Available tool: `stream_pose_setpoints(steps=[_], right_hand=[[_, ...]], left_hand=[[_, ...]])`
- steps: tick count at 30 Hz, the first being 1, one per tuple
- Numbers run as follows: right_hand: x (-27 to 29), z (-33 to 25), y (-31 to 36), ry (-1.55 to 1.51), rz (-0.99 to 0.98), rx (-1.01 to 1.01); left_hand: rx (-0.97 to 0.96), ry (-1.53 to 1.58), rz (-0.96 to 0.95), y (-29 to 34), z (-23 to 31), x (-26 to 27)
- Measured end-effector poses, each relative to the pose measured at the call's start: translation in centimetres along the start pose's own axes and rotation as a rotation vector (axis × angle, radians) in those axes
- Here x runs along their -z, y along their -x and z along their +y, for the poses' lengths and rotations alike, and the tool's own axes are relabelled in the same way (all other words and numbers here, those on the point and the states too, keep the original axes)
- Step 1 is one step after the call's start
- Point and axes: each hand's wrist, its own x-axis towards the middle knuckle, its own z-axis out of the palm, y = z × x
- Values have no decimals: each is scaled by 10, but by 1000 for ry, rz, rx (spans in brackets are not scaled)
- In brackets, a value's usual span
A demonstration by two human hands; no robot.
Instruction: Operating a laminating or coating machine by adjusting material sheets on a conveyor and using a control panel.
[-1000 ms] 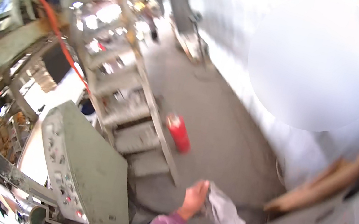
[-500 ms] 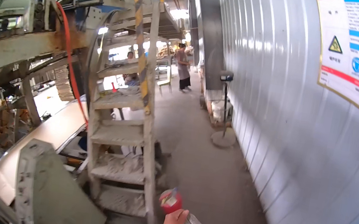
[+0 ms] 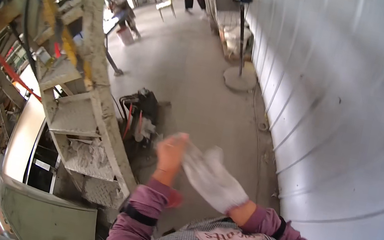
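My right hand (image 3: 215,178) wears a white knitted glove, with its fingers stretched out and its thumb apart. My left hand (image 3: 170,153) is bare and blurred by motion. Its curled fingers close on the fingertip end of the glove, in front of my body. Below my left forearm, partly hidden by the sleeve, shows a red object (image 3: 175,199), lower than my hands.
Left stands a dusty metal stair (image 3: 99,124), with a grey-green panel (image 3: 51,216) nearer. Black equipment with red hoses (image 3: 139,116) sits beside the stair. A corrugated wall (image 3: 331,144) runs along the right, near a post on a round base (image 3: 240,79). Two people are farther off.
The view has tipped downward, bringing my apron and sleeves into sight. Both hands sit higher in the picture, and the red container is now mostly behind my left forearm.
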Motion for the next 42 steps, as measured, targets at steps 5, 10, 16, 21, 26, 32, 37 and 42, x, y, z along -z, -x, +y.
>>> stream_pose_setpoints(steps=[5, 10, 16, 21, 26, 32, 37, 42], right_hand=[[-3, -131, -70, 772, -107, -547], [31, -190, -250, 1653, 47, -96], [37, -213, -395, 1460, -210, -229], [34, -307, -461, 1309, 383, -42], [10, -362, -584, 1309, 280, -240], [-35, -366, -801, 1495, 113, -94], [-35, -352, -967, 1755, -169, 140], [-101, -374, -1107, 1451, -212, -160]], left_hand=[[465, 554, 627, -105, -97, 118], [422, 35, 54, -179, -65, 6], [490, 459, -459, -289, -63, -62], [272, 450, -1152, -390, -64, -43], [264, 576, -1239, -531, -80, -60], [180, -41, -870, -669, -184, -137], [5, -343, -1000, -800, -264, -144], [-468, -236, -432, -939, -417, -187]])
